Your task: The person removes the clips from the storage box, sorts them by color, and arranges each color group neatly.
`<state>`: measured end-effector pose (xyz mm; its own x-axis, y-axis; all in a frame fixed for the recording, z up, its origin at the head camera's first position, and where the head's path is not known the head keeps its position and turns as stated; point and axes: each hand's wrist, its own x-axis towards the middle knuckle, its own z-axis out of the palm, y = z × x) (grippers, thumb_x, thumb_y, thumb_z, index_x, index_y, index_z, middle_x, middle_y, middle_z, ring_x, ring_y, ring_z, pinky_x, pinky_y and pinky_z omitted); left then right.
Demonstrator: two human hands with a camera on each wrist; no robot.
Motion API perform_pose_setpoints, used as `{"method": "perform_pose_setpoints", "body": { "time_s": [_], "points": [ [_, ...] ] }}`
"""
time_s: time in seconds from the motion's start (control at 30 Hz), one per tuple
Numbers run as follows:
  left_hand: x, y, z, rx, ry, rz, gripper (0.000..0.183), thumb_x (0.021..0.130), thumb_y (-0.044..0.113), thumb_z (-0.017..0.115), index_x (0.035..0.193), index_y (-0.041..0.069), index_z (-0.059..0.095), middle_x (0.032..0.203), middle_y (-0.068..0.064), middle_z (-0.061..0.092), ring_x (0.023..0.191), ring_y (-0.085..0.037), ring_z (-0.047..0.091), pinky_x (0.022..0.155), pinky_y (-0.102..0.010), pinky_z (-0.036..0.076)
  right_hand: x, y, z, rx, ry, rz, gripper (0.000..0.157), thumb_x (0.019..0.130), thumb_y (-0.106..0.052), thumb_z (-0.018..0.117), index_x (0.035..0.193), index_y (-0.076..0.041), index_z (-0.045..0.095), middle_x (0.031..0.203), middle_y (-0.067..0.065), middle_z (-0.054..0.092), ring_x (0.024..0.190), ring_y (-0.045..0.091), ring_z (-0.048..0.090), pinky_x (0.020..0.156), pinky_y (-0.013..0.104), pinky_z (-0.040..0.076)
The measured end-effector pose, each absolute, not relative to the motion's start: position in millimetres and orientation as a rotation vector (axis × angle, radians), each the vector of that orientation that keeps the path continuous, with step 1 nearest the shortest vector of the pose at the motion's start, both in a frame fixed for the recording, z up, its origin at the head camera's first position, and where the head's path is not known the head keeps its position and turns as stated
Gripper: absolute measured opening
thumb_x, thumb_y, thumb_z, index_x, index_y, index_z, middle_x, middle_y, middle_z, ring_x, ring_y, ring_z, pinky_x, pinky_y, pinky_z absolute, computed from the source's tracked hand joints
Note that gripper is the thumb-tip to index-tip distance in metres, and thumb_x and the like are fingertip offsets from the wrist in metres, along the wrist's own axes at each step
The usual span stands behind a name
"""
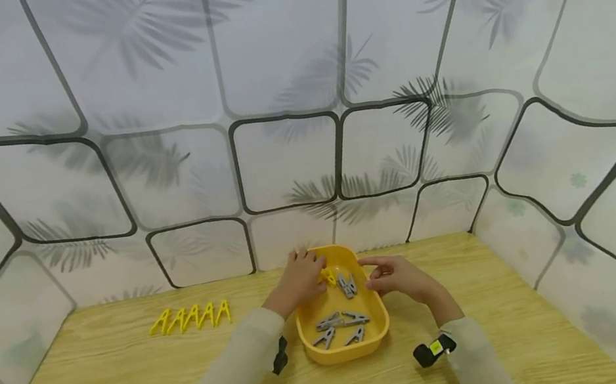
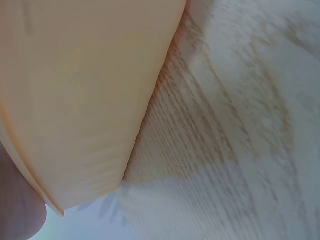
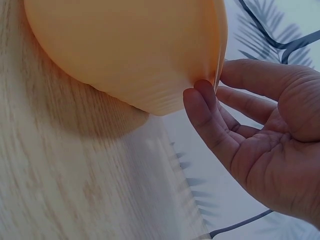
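Observation:
A yellow plastic basket (image 1: 348,350) stands on the table, with several grey clothespins (image 1: 326,338) lying inside. My left hand (image 1: 301,280) reaches over its left rim with bent fingers. A yellow clothespin (image 1: 329,276) is right at those fingertips; whether they pinch it is unclear. In the left wrist view, the basket's outer wall (image 2: 85,100) fills much of the frame and hides the fingertips. On the opposite side, my right hand (image 1: 403,278) grips the basket's rim. The right wrist view shows the right hand's fingers (image 3: 199,107) against the outer wall.
Several yellow clothespins (image 1: 195,316) stand in a row on the wooden table (image 1: 102,375), left of the basket. Patterned wall covering (image 1: 291,161) rises behind the table and along both sides. A black strap (image 1: 434,350) is by the right wrist.

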<state>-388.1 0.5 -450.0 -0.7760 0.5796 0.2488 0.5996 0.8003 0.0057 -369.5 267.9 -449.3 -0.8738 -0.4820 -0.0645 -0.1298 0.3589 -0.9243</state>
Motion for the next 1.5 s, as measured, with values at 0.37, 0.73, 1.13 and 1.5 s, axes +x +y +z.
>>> {"method": "perform_pose_setpoints", "body": {
  "time_s": [0.37,0.73,1.13,1.5],
  "points": [
    [-392,4,-449,-0.932,-2.745,0.038,0.029,0.094,0.031,0.073,0.119,0.017,0.066,0.115,-0.006,0.065,0.108,-0.028,0.055,0.104,-0.05,0.043,-368,268,-447,-0.532,2.286,-1.529,0.065,0.096,-0.012,0.069,0.153,0.002,0.04,0.099,0.012,0.067,0.083,0.018,0.069,0.081,0.044,0.061],
    [-397,10,-451,-0.934,-2.77,0.197,0.034,0.098,0.035,0.068,0.129,0.022,0.066,0.126,-0.007,0.065,0.126,-0.031,0.054,0.112,-0.054,0.039,-369,269,-449,-0.547,2.284,-1.535,0.064,0.097,-0.012,0.069,0.153,0.002,0.041,0.1,0.013,0.068,0.082,0.017,0.069,0.079,0.042,0.061],
    [-397,15,-454,-0.909,-2.827,0.226,0.038,0.1,0.036,0.065,0.135,0.023,0.064,0.131,-0.007,0.065,0.127,-0.031,0.054,0.114,-0.054,0.038,-366,266,-450,-0.53,2.267,-1.55,0.064,0.096,-0.012,0.069,0.153,0.001,0.042,0.099,0.009,0.068,0.082,0.016,0.069,0.08,0.043,0.061],
    [-399,17,-452,-0.866,-2.891,0.258,0.037,0.095,0.036,0.07,0.125,0.015,0.068,0.13,-0.01,0.063,0.129,-0.032,0.052,0.114,-0.054,0.039,-367,268,-448,-0.525,2.287,-1.537,0.064,0.096,-0.013,0.07,0.152,0.0,0.043,0.098,0.009,0.067,0.083,0.017,0.069,0.079,0.042,0.061]
  ]
}}
